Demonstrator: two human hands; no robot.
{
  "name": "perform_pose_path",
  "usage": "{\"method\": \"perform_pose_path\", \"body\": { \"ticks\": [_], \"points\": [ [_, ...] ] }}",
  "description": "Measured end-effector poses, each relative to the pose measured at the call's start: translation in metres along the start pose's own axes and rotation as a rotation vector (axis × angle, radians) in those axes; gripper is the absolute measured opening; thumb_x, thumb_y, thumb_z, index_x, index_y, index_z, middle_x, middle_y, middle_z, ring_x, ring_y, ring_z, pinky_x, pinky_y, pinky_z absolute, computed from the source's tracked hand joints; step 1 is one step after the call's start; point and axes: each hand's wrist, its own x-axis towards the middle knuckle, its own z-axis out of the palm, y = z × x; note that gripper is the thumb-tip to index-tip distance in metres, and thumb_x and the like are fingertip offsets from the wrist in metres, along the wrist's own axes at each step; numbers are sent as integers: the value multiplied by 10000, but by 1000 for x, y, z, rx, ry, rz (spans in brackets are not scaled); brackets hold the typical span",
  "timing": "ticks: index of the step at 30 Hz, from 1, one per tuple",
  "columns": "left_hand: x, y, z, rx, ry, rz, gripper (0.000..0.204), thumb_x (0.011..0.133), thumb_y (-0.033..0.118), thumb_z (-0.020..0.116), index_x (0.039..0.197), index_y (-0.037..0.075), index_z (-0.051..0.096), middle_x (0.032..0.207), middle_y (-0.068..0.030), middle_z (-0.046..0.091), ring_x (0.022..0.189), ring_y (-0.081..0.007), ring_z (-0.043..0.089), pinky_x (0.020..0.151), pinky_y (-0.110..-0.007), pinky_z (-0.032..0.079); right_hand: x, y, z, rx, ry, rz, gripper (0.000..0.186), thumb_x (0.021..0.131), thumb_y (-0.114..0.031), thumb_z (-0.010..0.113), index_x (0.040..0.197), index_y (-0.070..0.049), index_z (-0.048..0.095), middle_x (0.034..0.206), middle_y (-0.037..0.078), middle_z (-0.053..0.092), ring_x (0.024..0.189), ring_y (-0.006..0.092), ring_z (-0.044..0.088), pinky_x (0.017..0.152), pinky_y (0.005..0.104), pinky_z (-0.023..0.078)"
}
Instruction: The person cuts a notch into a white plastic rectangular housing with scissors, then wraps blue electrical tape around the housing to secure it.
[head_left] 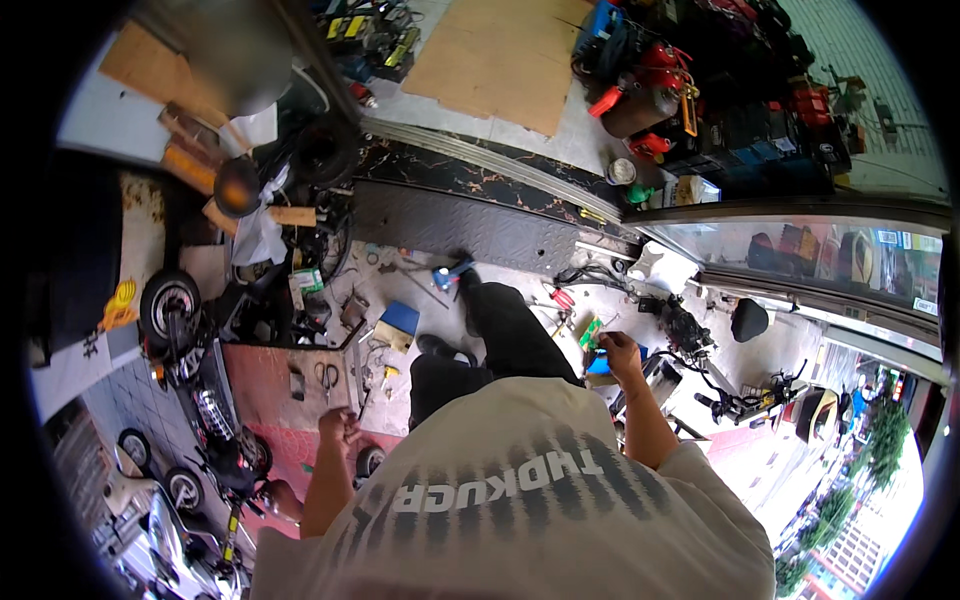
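Green packet (pixel 590 332): right of frame centre, pinched in the right hand (pixel 618 352), just above a blue box (pixel 600 366).
Right hand: fingers closed on the packet's edge.
Left hand (pixel 340 428): lower left of centre, fingers curled loosely, holding nothing, above the red mat (pixel 262 385).
Scissors (pixel 327 376): on the mat, near the left hand.
Small motorbike (pixel 200 390): left of the mat.
Dark ramp plate (pixel 460 228): upper centre.

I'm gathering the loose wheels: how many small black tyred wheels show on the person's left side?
4: one upright wheel by the dark mat, two near the lower left edge, one beside the left hand. More may be hidden.
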Motion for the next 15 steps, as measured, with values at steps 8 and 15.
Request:
{"method": "perform_pose_path", "body": {
  "ticks": [8,15],
  "points": [
    [24,199,248,211,52,319,121,988,143,606,978,47,679,771,-37,626,589,-154,554,538,-328,486,107,142,-56,-1050,-491,-181,203,794,-286,804,973,-205,752,908,57,769,745,279,754,635,462,583],
    [120,296,489,456,240,212,157,975,174,634,963,29,692,772,-63,646,628,-194,612,564,-355,510,297,36,-45,-600,-571,90,451,914,-441,729,1263,-157,758,1093,131,789,924,278,767,823,466,607]
  ]
}}
